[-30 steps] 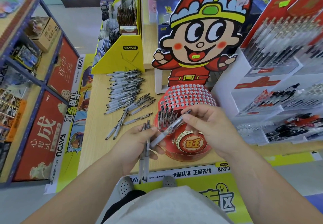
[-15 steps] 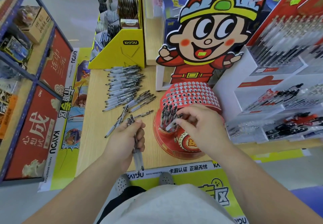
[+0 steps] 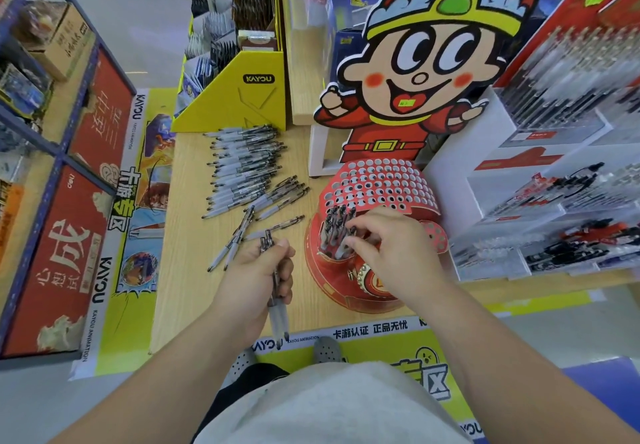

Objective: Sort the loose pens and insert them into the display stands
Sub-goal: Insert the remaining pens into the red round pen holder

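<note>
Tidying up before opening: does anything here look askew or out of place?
Most loose pens lie in a tidy row, but a few stray pens nearer the left hand lie askew and crossed. The red stand is filled in just one patch.

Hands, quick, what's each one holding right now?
Left hand: grips a bundle of pens.
Right hand: over the red stand, grip cannot be told.

Bright even light, wide-angle edge distortion
</note>
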The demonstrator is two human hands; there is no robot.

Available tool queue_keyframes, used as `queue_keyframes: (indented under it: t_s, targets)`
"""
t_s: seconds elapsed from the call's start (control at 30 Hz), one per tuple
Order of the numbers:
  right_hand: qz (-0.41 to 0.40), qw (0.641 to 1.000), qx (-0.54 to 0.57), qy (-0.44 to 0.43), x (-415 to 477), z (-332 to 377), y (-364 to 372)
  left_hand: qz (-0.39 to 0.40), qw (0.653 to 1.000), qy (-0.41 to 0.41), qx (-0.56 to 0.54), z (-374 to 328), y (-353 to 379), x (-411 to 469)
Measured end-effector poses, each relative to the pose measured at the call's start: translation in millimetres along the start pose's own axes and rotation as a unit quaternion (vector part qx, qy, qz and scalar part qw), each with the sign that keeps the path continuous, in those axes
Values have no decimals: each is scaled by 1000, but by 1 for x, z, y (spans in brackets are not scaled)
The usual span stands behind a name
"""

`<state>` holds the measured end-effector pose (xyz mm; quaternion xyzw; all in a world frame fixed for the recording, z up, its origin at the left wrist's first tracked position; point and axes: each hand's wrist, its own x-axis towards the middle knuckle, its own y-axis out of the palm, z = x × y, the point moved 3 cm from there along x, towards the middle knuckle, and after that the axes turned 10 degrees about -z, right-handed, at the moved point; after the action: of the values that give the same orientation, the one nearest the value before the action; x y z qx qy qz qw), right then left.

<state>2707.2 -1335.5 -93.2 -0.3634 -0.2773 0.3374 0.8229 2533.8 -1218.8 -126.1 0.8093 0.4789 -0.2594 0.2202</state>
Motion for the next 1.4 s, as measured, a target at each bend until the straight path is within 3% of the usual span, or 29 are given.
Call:
queue_keyframes:
  t_s: [0.63, 0.77, 1.0, 1.4]
  targets:
    - [15, 999, -41, 25, -10, -3, 13, 34, 999, -2, -12, -3, 11, -11]
    - [-20, 995, 86, 53, -8, 9, -6, 113, 993, 2, -15, -13, 20, -19]
    - [82, 956, 268, 81, -5, 25, -18, 252, 962, 32, 100, -25, 48, -37]
    - [61, 902, 382, 192, -13, 7, -38, 237, 946, 35, 218, -20, 44, -38]
